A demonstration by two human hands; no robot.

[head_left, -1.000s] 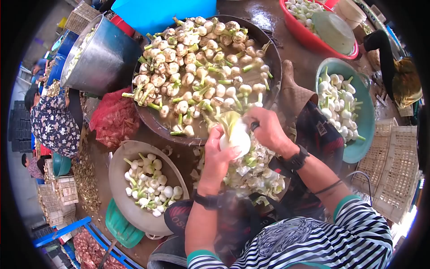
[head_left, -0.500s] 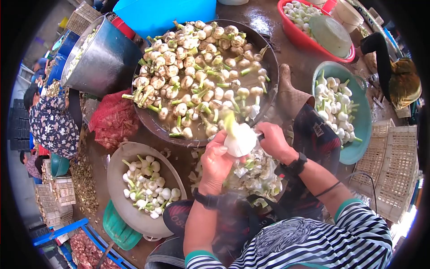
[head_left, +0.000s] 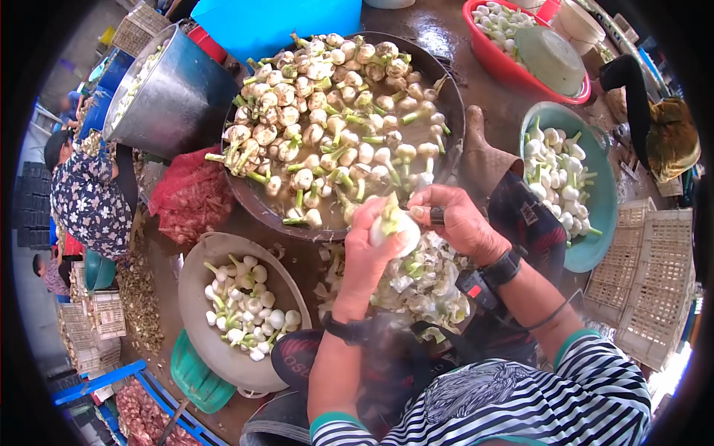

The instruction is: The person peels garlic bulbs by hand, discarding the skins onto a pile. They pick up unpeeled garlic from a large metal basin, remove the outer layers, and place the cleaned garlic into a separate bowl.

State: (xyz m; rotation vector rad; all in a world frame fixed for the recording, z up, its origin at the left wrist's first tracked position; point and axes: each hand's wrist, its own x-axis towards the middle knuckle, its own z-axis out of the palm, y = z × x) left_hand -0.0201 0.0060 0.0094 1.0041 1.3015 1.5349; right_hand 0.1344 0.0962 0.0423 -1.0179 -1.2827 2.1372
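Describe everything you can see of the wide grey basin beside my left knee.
The wide grey basin sits low on your left, its open side up. It looks dull and smooth, perhaps metal, with flared walls and a small loop handle at its near end. White bulbs with short green stems lie loosely heaped in it, leaving much of the wall bare. Your knee overlaps its rim in view; whether they touch, I can't tell.

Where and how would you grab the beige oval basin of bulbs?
I'd take the beige oval basin by its left rim, fingers outside, coming from the person's left: the rim is raised and bare there, the bulbs lie inside, and the knee crowds the lower right.
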